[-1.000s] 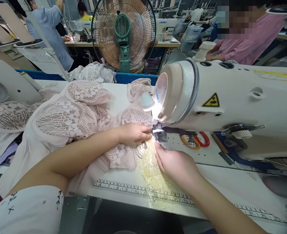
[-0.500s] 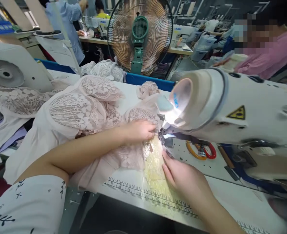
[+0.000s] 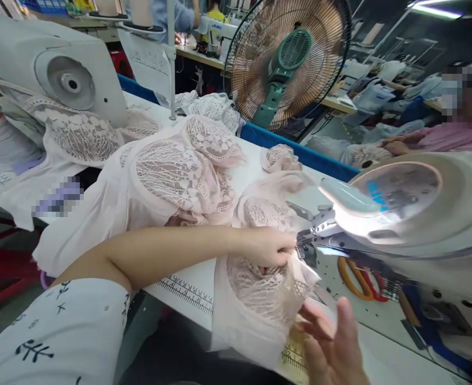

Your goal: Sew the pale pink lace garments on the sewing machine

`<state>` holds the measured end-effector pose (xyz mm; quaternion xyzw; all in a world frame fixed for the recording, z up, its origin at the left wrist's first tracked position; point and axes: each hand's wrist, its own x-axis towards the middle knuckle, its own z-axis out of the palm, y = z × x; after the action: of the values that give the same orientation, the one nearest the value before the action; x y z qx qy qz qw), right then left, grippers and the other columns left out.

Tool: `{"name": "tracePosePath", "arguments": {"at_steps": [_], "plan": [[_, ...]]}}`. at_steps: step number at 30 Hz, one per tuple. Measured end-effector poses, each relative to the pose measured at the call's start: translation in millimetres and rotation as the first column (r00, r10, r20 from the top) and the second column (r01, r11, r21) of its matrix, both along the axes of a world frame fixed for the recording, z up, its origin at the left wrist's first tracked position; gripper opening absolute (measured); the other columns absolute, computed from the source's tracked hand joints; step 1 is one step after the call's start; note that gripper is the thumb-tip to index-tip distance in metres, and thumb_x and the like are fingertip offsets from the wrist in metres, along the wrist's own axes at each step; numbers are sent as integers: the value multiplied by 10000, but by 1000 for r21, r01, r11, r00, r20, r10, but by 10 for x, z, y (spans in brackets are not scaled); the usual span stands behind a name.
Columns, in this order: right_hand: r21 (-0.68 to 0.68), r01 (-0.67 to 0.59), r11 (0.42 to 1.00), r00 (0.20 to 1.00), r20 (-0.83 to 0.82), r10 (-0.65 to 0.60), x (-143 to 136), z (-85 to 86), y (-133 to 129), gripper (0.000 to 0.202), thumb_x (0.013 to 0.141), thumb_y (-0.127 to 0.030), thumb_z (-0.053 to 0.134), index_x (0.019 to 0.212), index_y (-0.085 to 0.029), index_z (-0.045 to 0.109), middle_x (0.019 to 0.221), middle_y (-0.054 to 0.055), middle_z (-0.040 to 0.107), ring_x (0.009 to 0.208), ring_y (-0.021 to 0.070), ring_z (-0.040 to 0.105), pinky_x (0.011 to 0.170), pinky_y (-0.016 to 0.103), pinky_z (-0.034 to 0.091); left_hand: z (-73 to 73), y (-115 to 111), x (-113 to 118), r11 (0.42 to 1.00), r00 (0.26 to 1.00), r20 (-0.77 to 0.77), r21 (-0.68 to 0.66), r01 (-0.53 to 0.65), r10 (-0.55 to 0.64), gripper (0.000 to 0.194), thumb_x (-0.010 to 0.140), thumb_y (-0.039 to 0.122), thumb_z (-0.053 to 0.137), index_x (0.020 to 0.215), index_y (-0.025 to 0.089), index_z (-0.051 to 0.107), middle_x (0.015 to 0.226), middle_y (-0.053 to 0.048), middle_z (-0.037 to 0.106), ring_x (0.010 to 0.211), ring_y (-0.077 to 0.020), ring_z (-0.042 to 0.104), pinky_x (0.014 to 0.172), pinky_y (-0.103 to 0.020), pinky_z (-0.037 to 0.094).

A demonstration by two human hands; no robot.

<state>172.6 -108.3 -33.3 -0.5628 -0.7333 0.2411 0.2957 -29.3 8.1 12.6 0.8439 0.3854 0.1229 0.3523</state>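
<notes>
Beside the presser foot of the sewing machine, my left hand is closed on a pale pink lace bra. The bra's lace cup and sheer fabric hang down over the table's front edge. My right hand is lower right, fingers spread and thumb up, close to the bra's edge with nothing visibly gripped. Under the sheer fabric, near those fingers, shows a yellowish strip, mostly hidden. A pile of matching lace bras lies to the left of my left hand.
Orange- and red-handled scissors lie on the machine bed. A ruler scale runs along the table's front edge. Behind stands a large fan. Another machine is at left, and a person in pink sits at right.
My right hand has come away from beside the foot, moved down and right, and opened. The lace bra now covers most of the yellowish strip. The view has shifted and tilted.
</notes>
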Motion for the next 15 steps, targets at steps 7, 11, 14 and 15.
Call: {"name": "tracePosePath", "arguments": {"at_steps": [7,11,14,15], "plan": [[-34,-165,986,980,108,168,-58,-8,250,253,881,-364,445,945,-251,662,922,53,717,829,197,676,672,251,548,-128,-38,39,972,962,-144,73,-222,230,39,760,170,465,723,180,461,767,-52,611,666,-185,591,474,-253,395],[-59,-227,972,947,219,235,54,-20,338,259,884,-346,438,1004,-262,652,947,40,731,792,197,695,622,240,558,-150,-30,56,971,936,-269,134,-196,226,44,774,200,484,806,176,502,823,-58,625,660,-203,608,460,-269,386],[-41,-244,969,927,284,246,99,-77,354,280,881,-326,449,1094,-261,618,1027,45,713,819,194,694,629,231,555,-192,-62,77,962,911,-333,205,-182,244,151,771,197,508,917,159,496,840,-71,616,644,-208,605,455,-278,393],[-26,-231,973,926,302,228,106,-99,360,304,885,-325,439,1135,-256,597,1028,50,712,802,191,695,610,231,551,-205,-80,87,955,904,-352,247,-161,244,189,770,186,506,955,151,489,845,-73,611,642,-209,604,454,-280,392]]}}
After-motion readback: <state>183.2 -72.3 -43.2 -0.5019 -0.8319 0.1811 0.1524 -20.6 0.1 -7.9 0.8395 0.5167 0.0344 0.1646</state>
